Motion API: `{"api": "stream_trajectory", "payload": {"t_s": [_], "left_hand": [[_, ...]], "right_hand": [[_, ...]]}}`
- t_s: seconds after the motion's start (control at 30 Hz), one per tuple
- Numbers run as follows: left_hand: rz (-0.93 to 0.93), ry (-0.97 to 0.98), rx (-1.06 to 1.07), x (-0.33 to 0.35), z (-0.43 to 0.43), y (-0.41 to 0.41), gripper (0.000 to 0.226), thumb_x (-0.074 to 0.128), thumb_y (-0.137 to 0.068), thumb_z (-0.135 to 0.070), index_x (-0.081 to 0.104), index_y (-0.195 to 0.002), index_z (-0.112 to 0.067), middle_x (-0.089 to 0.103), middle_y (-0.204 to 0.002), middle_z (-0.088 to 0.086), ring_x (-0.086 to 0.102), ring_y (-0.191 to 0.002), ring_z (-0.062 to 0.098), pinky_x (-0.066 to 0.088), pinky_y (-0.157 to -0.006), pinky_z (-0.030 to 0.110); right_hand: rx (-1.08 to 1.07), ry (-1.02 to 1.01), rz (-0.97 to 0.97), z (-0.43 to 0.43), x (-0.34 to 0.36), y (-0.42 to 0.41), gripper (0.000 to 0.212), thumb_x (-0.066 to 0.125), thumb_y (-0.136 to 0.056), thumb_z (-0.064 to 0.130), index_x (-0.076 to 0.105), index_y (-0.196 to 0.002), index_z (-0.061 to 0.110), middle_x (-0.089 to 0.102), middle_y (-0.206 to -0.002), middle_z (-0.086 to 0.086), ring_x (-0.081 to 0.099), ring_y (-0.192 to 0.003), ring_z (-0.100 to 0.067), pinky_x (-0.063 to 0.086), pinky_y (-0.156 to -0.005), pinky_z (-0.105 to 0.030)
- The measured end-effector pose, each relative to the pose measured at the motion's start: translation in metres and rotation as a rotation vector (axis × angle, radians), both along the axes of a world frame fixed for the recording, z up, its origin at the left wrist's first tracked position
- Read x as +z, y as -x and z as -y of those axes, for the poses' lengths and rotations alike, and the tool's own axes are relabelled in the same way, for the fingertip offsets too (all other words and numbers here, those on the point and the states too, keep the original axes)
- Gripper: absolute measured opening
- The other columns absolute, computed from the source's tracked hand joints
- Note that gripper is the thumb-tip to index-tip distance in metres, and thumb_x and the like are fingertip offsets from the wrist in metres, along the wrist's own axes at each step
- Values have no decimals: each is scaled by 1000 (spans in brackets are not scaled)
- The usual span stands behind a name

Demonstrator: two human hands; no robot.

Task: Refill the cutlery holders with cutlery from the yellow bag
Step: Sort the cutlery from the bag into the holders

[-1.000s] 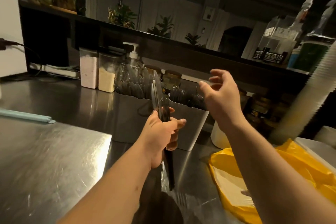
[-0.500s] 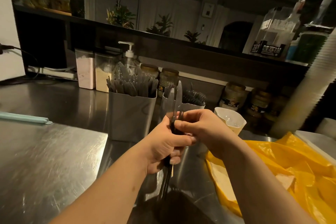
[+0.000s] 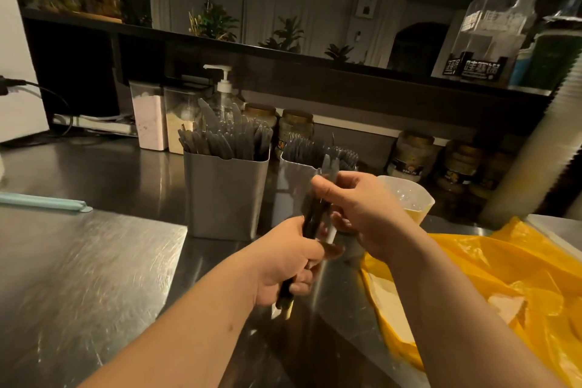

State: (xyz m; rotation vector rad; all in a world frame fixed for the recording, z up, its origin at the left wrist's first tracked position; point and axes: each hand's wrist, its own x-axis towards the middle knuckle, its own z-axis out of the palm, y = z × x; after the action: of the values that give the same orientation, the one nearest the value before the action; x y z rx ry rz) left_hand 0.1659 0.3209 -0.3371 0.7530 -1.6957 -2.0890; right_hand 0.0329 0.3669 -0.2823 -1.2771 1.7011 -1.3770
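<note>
My left hand (image 3: 288,261) grips a bundle of dark plastic cutlery (image 3: 318,211) by its lower part, held upright above the steel counter. My right hand (image 3: 356,208) pinches the upper part of the same bundle, near its tips. Behind stand two grey cutlery holders: the left holder (image 3: 225,195) is packed with dark knives, and the right holder (image 3: 291,179), partly hidden by my hands, holds forks. The yellow bag (image 3: 491,280) lies open on the counter to the right, under my right forearm.
A translucent cup (image 3: 409,195) stands right of the holders. Jars, a pump bottle (image 3: 222,94) and two powder containers line the back wall under a dark shelf. A tall stack of white cups (image 3: 544,142) leans at the right. A pale blue bar (image 3: 44,202) lies at the left.
My right hand came down from the air and closed on the top of the bundle. My left hand lowered the bundle toward me, in front of the right holder.
</note>
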Motion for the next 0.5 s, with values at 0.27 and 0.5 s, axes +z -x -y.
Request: {"api": "stream_trajectory", "payload": {"t_s": [0.27, 0.5], "left_hand": [[11, 93, 40, -7, -9, 12, 9, 66, -95, -18, 63, -103, -19, 53, -66, 2, 51, -60, 16, 49, -60, 32], [280, 247, 146, -24, 5, 24, 35, 68, -89, -54, 59, -90, -21, 60, -68, 1, 56, -60, 15, 48, -60, 29]], "right_hand": [[-32, 60, -172, -8, 0, -9, 16, 73, -90, 21, 61, -98, 17, 72, -82, -1, 73, -76, -8, 58, -64, -22], [-66, 255, -262, -11, 4, -1, 17, 75, -88, 19, 59, -93, 20, 69, -87, -2, 71, -81, -10, 54, -66, -20]]}}
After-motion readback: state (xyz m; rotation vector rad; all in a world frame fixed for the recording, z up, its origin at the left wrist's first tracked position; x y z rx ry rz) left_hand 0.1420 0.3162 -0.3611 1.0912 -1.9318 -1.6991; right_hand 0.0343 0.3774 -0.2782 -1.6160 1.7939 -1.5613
